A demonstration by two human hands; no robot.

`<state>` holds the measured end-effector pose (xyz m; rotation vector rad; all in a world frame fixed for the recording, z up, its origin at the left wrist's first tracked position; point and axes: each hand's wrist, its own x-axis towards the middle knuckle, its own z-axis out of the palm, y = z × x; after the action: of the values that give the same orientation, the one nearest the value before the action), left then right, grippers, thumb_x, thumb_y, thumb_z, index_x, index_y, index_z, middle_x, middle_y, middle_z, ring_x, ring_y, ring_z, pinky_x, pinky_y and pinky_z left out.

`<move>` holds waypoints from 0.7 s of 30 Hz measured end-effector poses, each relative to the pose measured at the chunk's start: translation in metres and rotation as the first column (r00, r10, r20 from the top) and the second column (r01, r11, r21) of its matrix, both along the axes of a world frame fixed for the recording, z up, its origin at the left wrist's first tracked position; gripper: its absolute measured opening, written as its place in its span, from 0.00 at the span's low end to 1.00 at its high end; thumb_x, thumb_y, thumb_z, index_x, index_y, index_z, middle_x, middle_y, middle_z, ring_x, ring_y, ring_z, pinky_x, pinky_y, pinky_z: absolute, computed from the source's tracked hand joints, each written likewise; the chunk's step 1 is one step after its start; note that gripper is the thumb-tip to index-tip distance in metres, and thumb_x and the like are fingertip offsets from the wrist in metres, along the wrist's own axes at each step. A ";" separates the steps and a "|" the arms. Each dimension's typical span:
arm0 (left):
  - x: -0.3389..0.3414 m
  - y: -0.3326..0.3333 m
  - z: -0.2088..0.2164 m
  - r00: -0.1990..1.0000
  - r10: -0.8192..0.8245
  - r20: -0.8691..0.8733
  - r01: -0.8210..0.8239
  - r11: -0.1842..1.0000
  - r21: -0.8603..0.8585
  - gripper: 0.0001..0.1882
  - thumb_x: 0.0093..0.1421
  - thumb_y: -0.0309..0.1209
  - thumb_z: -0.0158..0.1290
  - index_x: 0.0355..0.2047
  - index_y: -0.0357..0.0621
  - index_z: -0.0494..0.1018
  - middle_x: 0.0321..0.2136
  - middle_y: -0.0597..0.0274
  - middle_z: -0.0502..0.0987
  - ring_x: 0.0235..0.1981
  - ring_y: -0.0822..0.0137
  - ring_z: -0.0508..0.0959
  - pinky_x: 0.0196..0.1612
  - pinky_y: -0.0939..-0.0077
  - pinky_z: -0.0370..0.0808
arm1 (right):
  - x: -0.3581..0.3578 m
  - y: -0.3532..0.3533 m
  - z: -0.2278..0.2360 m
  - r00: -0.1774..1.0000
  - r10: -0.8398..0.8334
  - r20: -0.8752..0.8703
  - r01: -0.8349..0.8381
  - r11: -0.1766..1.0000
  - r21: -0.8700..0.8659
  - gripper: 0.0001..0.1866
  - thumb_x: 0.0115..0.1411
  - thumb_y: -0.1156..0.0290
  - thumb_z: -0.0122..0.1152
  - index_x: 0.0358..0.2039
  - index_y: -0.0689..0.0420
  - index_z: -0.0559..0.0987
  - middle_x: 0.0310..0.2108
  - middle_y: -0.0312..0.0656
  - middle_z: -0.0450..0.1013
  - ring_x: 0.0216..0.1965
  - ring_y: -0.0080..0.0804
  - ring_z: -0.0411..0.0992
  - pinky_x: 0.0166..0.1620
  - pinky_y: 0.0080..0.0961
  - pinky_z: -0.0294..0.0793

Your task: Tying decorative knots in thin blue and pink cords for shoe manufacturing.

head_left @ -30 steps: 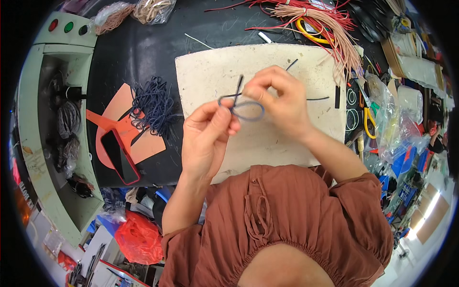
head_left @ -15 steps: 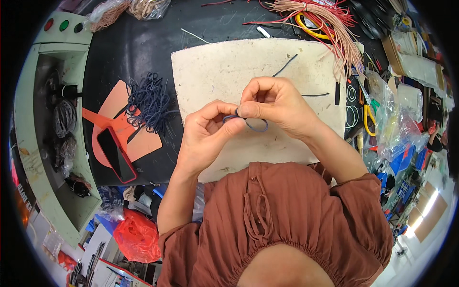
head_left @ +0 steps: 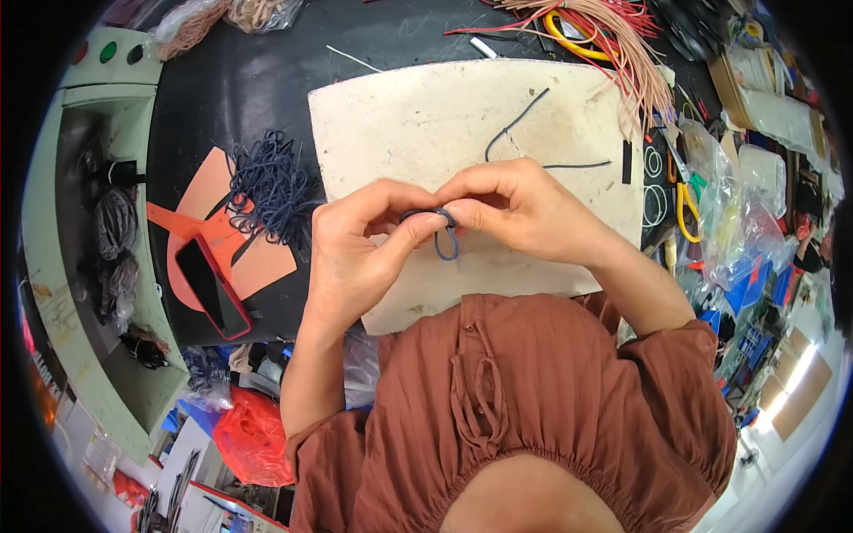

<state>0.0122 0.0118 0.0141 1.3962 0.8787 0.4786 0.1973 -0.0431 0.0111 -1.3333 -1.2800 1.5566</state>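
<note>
Between my two hands a dark blue cord [head_left: 446, 245] is pinched at a small knot or crossing, and a loop of it hangs down toward me. My left hand [head_left: 371, 233] grips it between thumb and bent fingers. From the other side my right hand [head_left: 511, 209] presses thumb and forefinger on the same spot, fingertips almost touching the left ones. Beyond my right hand, two cord ends stretch over the cream board [head_left: 382, 107]. To the left lies a tangled heap of dark blue cords [head_left: 271, 191]. How the strands cross under my fingertips is hidden.
A red-cased phone [head_left: 213, 286] rests on orange and peach pieces [head_left: 191, 222] at the left. Red and tan cords [head_left: 622, 62] lie at the far right, with yellow-handled scissors [head_left: 685, 213] nearer. A pale green cabinet [head_left: 115, 93] bounds the left side.
Both hands have come closer together over the knot. The loop, sideways before, now hangs toward me. More of the cord beyond my right hand shows. The view has shifted slightly.
</note>
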 end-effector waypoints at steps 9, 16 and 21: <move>-0.003 -0.006 -0.014 0.998 0.053 0.045 -0.049 0.995 -0.089 0.09 0.53 0.26 0.57 0.30 0.33 0.71 0.26 0.58 0.77 0.27 0.76 0.76 0.31 0.86 0.72 | -0.011 -0.005 0.007 0.962 -0.222 0.159 0.205 0.972 0.117 0.06 0.56 0.76 0.53 0.30 0.65 0.76 0.25 0.41 0.73 0.27 0.25 0.71 0.32 0.20 0.69; 0.002 -0.004 -0.005 0.950 0.268 0.163 -0.200 0.918 -0.343 0.10 0.58 0.25 0.50 0.38 0.31 0.71 0.27 0.52 0.77 0.27 0.66 0.79 0.29 0.82 0.76 | -0.007 -0.009 -0.004 0.955 -0.225 0.195 0.175 0.954 0.244 0.07 0.55 0.74 0.54 0.31 0.62 0.77 0.23 0.41 0.73 0.26 0.27 0.71 0.29 0.22 0.69; 0.003 -0.007 -0.001 0.989 0.147 -0.010 -0.127 0.889 0.441 0.08 0.50 0.19 0.56 0.33 0.33 0.75 0.25 0.55 0.78 0.24 0.70 0.78 0.28 0.83 0.74 | -0.003 -0.002 0.002 0.942 -0.334 0.040 0.333 0.943 0.008 0.08 0.55 0.71 0.56 0.31 0.63 0.77 0.23 0.37 0.74 0.26 0.17 0.69 0.29 0.16 0.68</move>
<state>0.0154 0.0043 0.0131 1.7678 0.9453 0.7952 0.1944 -0.0447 0.0133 -1.4994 -1.0131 1.2975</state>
